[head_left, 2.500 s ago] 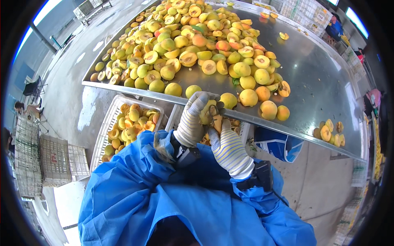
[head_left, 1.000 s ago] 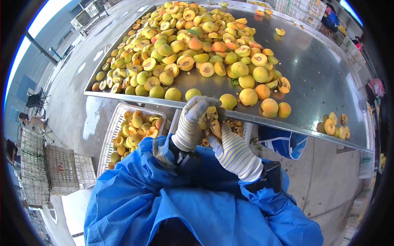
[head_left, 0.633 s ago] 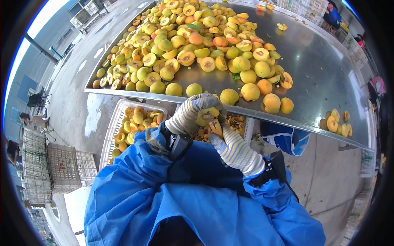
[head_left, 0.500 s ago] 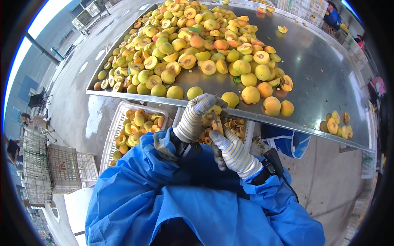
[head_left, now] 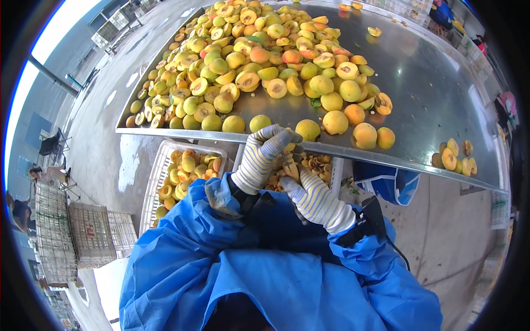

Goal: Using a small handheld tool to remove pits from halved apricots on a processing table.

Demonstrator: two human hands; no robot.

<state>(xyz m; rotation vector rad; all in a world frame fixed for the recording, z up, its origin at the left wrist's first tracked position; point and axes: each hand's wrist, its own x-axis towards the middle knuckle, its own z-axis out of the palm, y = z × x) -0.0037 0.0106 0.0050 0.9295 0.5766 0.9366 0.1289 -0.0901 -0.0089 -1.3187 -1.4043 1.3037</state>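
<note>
My left hand (head_left: 264,151), in a striped glove with grey fingertips, is closed around a yellow peach (head_left: 290,147), mostly hidden by the fingers. Just to its right and lower, my right hand (head_left: 316,199) wears a similar glove and has its fingers wrapped round a small tool with a tan, wood-coloured handle (head_left: 290,167). The tool's working end cannot be made out. Both hands are at the front edge of a metal table (head_left: 408,88), above a crate of peach pieces and peelings (head_left: 317,165). A large heap of whole and halved peaches (head_left: 243,60) covers the table's left part.
A white crate of peach halves (head_left: 182,171) stands below the table at the left. Several cut halves (head_left: 454,159) lie at the table's right corner. A blue bag (head_left: 386,182) sits under the edge. Stacked crates (head_left: 91,231) and a seated person (head_left: 52,171) are further left.
The view has shifted slightly. My hands stay close together with the peach and the tool; the right hand has turned a little and lies slightly further right.
</note>
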